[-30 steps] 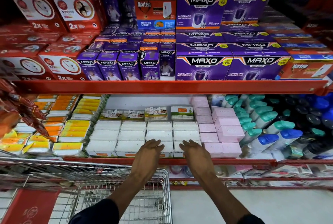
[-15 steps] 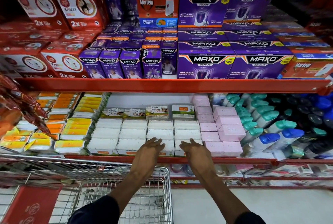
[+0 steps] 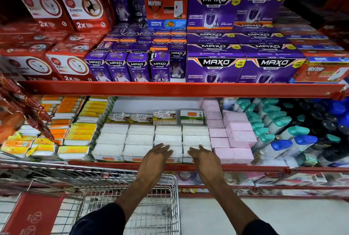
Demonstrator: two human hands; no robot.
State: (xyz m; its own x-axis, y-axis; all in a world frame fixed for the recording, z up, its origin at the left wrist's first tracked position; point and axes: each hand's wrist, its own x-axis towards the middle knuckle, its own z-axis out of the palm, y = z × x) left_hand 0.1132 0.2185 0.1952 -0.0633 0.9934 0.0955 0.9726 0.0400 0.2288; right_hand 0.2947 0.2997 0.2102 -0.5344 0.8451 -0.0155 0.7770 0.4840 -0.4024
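Note:
Both my hands reach to the front row of white cotton-bud packs point(image 3: 139, 139) on the lower red shelf point(image 3: 245, 167). My left hand point(image 3: 155, 156) lies with straight fingers over the front pack of the third column. My right hand point(image 3: 204, 157) rests the same way on the front pack of the fourth column. Neither hand grips anything that I can see. The packs under the palms are partly hidden.
A wire shopping cart point(image 3: 162, 204) stands below my left arm. Pink boxes point(image 3: 239, 136) sit right of the white packs, with teal- and blue-capped bottles point(image 3: 283, 140) further right. Orange and yellow packs point(image 3: 75, 132) lie left. Purple Maxo boxes point(image 3: 215, 68) fill the upper shelf.
Both hands stay at the front white packs with hardly any shift. The camera view has tilted slightly.

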